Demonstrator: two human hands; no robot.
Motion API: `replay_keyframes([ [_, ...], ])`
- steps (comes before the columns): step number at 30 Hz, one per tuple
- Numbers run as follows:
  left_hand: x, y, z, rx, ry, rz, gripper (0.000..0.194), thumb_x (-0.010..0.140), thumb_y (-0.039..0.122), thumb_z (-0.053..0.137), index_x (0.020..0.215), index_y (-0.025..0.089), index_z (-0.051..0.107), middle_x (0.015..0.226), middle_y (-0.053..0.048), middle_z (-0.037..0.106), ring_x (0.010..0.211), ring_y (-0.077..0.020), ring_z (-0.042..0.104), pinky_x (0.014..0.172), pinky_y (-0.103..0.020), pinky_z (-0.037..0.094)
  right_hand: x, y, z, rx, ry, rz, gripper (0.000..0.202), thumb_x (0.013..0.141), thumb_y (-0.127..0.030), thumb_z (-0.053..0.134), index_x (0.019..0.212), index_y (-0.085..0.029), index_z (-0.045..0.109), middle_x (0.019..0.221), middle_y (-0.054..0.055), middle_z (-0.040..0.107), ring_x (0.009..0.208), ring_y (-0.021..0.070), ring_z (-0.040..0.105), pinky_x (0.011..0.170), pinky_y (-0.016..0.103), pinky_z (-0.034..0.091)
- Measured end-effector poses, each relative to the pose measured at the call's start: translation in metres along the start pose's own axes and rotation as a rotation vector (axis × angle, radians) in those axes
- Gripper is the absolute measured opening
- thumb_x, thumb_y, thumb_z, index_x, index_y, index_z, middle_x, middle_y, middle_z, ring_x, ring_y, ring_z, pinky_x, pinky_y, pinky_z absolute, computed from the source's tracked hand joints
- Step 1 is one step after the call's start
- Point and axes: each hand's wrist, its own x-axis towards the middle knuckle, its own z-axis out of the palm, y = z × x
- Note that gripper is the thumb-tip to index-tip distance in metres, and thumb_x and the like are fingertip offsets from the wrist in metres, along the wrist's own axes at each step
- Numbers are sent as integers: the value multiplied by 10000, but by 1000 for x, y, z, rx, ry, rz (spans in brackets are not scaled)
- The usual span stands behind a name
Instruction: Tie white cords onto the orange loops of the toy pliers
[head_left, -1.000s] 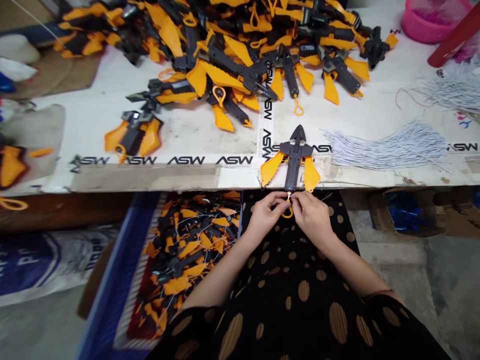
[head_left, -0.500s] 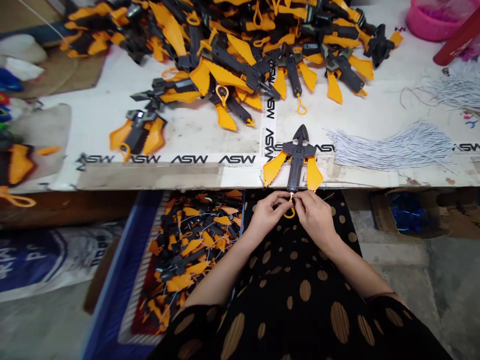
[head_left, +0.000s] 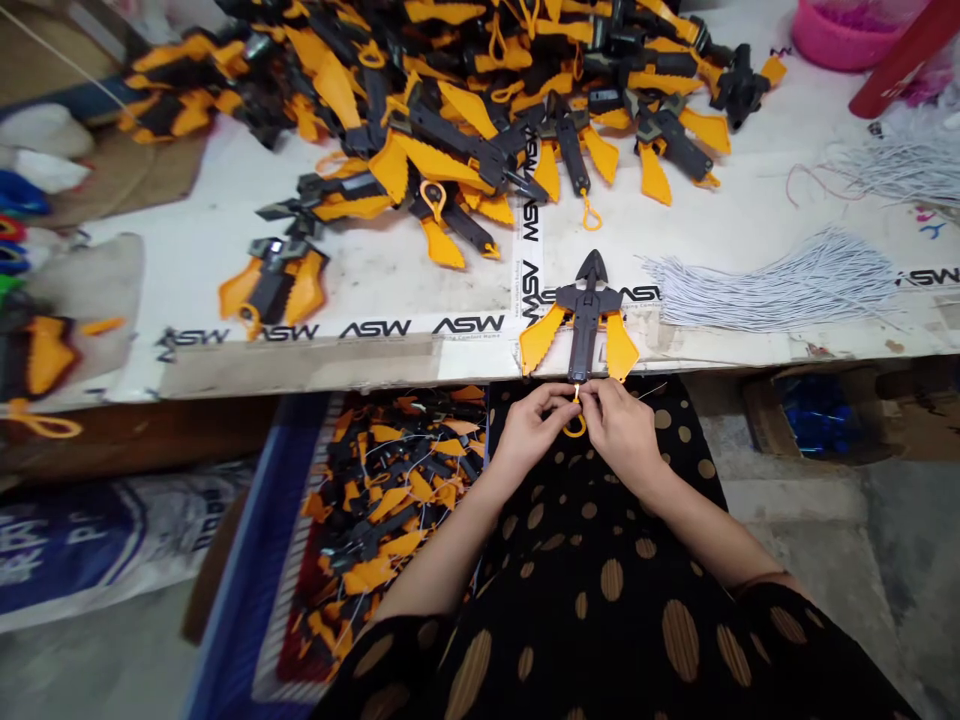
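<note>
A dark grey plastic toy (head_left: pixel 585 320) with a pointed tip and two orange wings lies at the table's front edge, tip facing away. Its orange pull ring (head_left: pixel 576 428) hangs past the edge, between my hands. My left hand (head_left: pixel 529 430) is closed in a pinch at the ring's neck. Opposite it, my right hand (head_left: pixel 622 425) pinches at the same spot, fingertips nearly touching. A white wire tie (head_left: pixel 577 393) shows at the neck, and a thin end sticks out beyond my right hand. My fingers hide how the tie is wound.
A heap of similar toys (head_left: pixel 465 150) covers the back of the table. White wire ties (head_left: pixel 780 285) lie bundled at the right, near a pink basket (head_left: pixel 847 35). Below the table, a blue crate (head_left: pixel 240 560) holds more toys. A cardboard box (head_left: pixel 772 410) stands lower right.
The view has shifted slightly, so the table's contents sit a little further left. My hands keep their pinch at the ring's neck with hardly any visible movement.
</note>
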Motion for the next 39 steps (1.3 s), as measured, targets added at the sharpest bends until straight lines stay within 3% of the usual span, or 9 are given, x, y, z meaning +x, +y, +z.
replay_keyframes([
  [7, -1, 3, 1, -290, -7, -135, 418, 754, 450, 809, 1042, 158, 725, 735, -11, 735, 651, -127, 655, 652, -235, 506, -5, 1, -8, 153, 41, 29, 168, 1028, -286, 502, 1051, -199, 644, 1001, 36, 726, 821, 151, 703, 680, 237, 476],
  [12, -2, -2, 3, -467, 14, -249, 454, 688, 460, 870, 996, 149, 749, 743, -38, 749, 626, -126, 655, 600, -222, 485, -8, 5, 7, 88, 56, -32, 211, 1054, -280, 451, 1078, -194, 642, 1060, 49, 725, 847, 136, 704, 659, 217, 463],
  [17, -7, -1, 4, -340, 39, -187, 394, 763, 454, 819, 1019, 161, 755, 775, -25, 746, 643, -112, 641, 640, -225, 499, -7, 7, 17, 29, 51, -41, 225, 1065, -293, 450, 1069, -188, 649, 1038, 51, 731, 827, 122, 703, 671, 214, 443],
  [22, -9, 4, 6, -142, 63, -72, 356, 822, 449, 764, 1026, 159, 734, 788, -20, 729, 687, -117, 644, 689, -230, 514, -5, 7, 11, -10, -22, -10, 220, 1059, -291, 463, 1059, -183, 655, 1021, 54, 731, 789, 133, 697, 636, 226, 428],
  [28, -6, 3, 9, -168, 3, -134, 416, 816, 469, 759, 1090, 160, 705, 754, -13, 727, 663, -116, 637, 670, -224, 498, -4, 11, 0, 137, 8, -35, 191, 1050, -260, 470, 1145, -208, 627, 1096, 49, 742, 923, 155, 716, 724, 234, 471],
  [34, 2, 4, 3, -135, -84, -141, 459, 777, 495, 769, 1069, 157, 663, 708, -9, 722, 662, -145, 656, 689, -259, 510, 3, 19, -4, 78, -43, -126, 122, 1000, -175, 518, 1009, -212, 633, 912, 18, 757, 810, 170, 715, 678, 252, 434],
  [39, 12, 11, -6, 42, -100, -51, 337, 841, 484, 681, 956, 167, 690, 723, -2, 704, 670, -138, 638, 664, -239, 484, 12, 26, -7, 71, -112, -148, 69, 992, -201, 573, 1019, -231, 629, 904, -17, 764, 782, 153, 714, 657, 237, 413],
])
